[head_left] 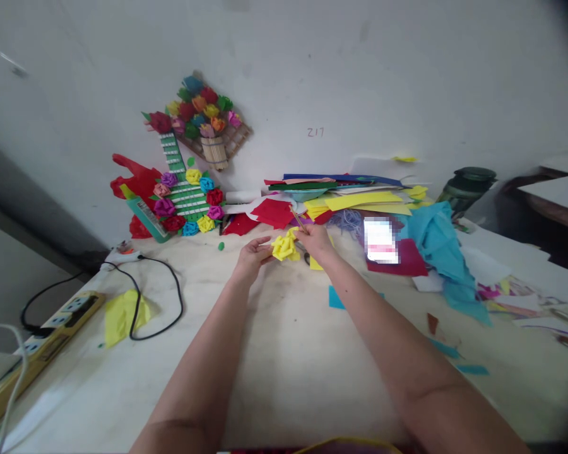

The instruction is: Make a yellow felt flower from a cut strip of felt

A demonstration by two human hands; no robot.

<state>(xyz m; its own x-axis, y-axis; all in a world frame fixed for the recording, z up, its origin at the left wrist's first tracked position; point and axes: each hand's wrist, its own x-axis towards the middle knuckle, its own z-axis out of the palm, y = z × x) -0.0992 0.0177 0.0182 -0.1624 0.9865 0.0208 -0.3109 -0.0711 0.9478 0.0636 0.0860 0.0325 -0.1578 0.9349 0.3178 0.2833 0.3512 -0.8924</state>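
Note:
A yellow crumpled-paper flower [284, 246] is held above the table between my two hands. My left hand [254, 255] pinches its left side with thumb and fingers. At its right edge is my right hand [316, 243], fingers closed around a thin brownish stick [299, 219] that points up and to the left. Whether the right fingertips also grip the paper cannot be made out. Just behind the right hand lies a yellow paper sheet [316, 261], with a small dark loop beside it, partly hidden. A blue paper piece [337, 297] lies under the right forearm.
Colored paper sheets [360, 202] are stacked along the wall. A phone [381, 241] rests on dark red paper. At left are a paper-flower guitar [189, 195], a green glue bottle [146, 217], a black cable [180, 302] and a power strip [52, 347]. A dark bottle [466, 189] stands right.

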